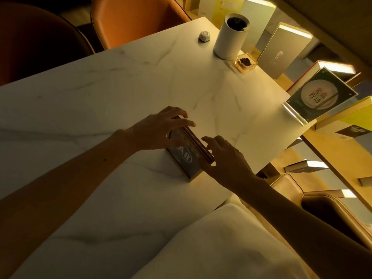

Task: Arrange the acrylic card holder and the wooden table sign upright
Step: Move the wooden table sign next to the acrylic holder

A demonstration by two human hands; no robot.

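Note:
The wooden table sign (186,160), dark-faced with "A8" on it, stands upright on the white marble table (100,109) near its right edge. My left hand (159,129) grips the sign's far top end, fingers curled over the top edge. My right hand (223,156) holds the near top end with fingertips on the top edge. The acrylic card holder (320,97), with a green card showing a round plate picture, stands upright at the table's right edge, well away from both hands.
A white cylinder container (229,37), a small white button device (204,35) and a small clear box with dark contents (246,63) sit at the table's far right corner. Orange (136,21) and dark chairs stand beyond the table. Lit shelves with books run along the right.

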